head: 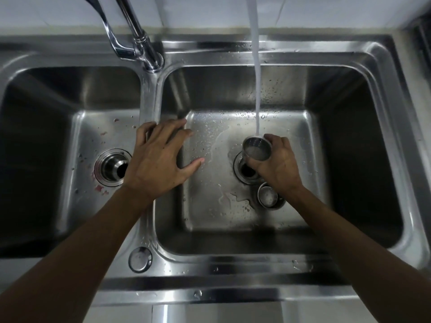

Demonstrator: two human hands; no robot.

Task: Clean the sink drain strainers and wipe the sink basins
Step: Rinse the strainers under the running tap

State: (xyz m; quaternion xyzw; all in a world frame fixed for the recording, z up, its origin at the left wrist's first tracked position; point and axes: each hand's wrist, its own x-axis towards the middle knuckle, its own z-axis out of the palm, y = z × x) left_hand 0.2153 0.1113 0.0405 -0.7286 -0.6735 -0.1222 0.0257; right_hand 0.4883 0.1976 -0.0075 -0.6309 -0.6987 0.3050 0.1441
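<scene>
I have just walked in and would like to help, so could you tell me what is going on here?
A person is rinsing a strainer cup in the right basin: the right hand grips it under the running water, above the open drain. A second metal drain piece lies on the basin floor beside that drain. The left hand rests open on the divider between the basins. The left basin's strainer sits in its drain, with reddish scraps around it.
</scene>
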